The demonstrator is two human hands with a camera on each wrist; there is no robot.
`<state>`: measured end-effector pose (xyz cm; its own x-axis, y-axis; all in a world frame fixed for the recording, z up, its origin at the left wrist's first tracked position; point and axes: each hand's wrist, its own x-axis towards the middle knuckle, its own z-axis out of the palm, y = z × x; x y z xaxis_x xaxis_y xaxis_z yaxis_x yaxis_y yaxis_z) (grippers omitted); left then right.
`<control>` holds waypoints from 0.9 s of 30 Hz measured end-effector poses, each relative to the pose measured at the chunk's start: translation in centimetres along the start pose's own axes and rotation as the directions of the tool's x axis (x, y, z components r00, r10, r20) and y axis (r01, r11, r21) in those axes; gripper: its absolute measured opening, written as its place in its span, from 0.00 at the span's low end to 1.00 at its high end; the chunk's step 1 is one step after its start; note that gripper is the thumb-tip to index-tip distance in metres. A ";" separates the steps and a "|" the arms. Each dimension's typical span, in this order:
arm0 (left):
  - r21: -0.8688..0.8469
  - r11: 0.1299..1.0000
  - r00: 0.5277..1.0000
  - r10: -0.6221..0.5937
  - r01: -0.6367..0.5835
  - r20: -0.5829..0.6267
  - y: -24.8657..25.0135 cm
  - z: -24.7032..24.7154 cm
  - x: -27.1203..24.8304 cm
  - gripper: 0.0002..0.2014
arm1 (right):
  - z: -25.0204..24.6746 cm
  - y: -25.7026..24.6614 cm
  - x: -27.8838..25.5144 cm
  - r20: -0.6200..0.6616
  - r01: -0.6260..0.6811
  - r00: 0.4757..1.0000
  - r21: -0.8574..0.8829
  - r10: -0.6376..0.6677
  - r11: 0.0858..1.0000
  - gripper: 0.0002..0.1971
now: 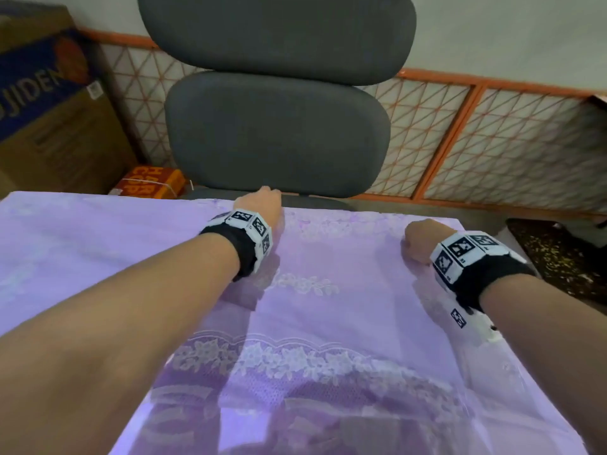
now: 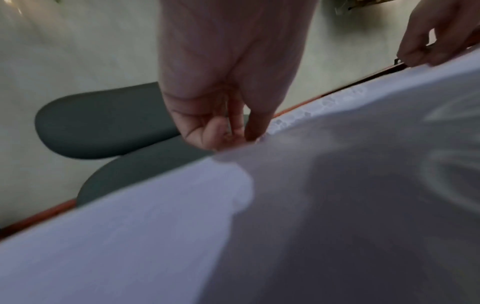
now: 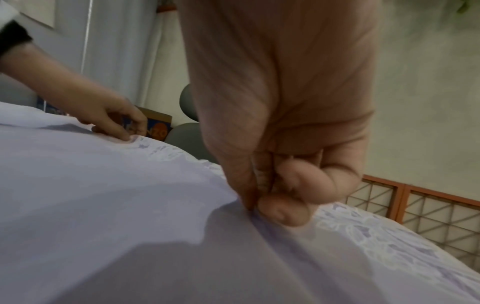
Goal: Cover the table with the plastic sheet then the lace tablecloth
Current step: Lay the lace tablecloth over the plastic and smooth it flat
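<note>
The left hand [image 1: 259,205] reaches to the far edge of the thin purple lace tablecloth with white flowers [image 1: 305,284], and its fingers [image 2: 255,125] pinch that edge. The cloth lies flat under both arms. The right hand [image 1: 423,241] is curled up, its fingertips [image 3: 280,207] squeezing a small fold of the cloth.

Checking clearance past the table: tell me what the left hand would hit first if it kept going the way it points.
Probably the grey chair: the left hand pinches the tablecloth at the far edge, pointing toward it; the gap is unclear.
</note>
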<state>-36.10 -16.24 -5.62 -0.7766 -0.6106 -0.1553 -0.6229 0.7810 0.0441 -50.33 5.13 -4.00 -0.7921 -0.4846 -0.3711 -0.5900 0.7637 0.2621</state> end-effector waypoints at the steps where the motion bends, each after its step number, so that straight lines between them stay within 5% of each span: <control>1: 0.006 1.000 1.000 -0.006 0.006 0.000 0.3 -0.5 0.4 0.15 | -0.3 0.2 0.3 -0.004 -0.012 1.000 0.019 0.012 1.000 0.09; 3: -0.007 1.000 0.999 0.000 0.000 -0.038 0.3 -1.6 1.3 0.13 | -1.0 0.9 1.1 -0.142 -0.014 0.989 0.102 0.028 0.995 0.06; 6: -0.243 0.969 0.990 -0.066 0.034 -0.123 0.0 -2.1 2.6 0.14 | -1.5 0.9 2.0 -0.289 -0.040 0.954 0.143 0.081 0.989 0.12; 9: -0.419 0.908 0.996 -0.006 -0.031 -0.088 0.3 -1.4 2.7 0.25 | -0.5 1.6 2.0 -0.172 -0.024 0.983 0.193 0.058 0.981 0.09; 15: -0.236 0.944 0.971 0.239 -0.230 0.011 3.1 1.8 0.6 0.19 | 2.6 6.1 -0.7 -0.070 -0.275 0.953 0.215 0.296 0.937 0.16; 19: -0.060 0.981 0.982 0.187 -0.187 -0.007 4.9 1.2 0.2 0.17 | 3.5 7.8 -1.2 0.053 -0.322 0.946 0.220 0.319 0.921 0.10; 27: 0.000 0.992 0.991 0.128 -0.128 -0.043 6.3 -0.5 2.5 0.13 | 3.8 9.6 -0.3 -0.035 -0.328 0.933 0.319 0.357 0.889 0.06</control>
<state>-42.05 -12.92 -5.28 -0.8530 -0.5109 -0.1063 -0.5186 0.8527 0.0632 -55.20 14.23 -4.74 -0.9555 -0.1942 -0.2218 -0.2145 0.9741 0.0710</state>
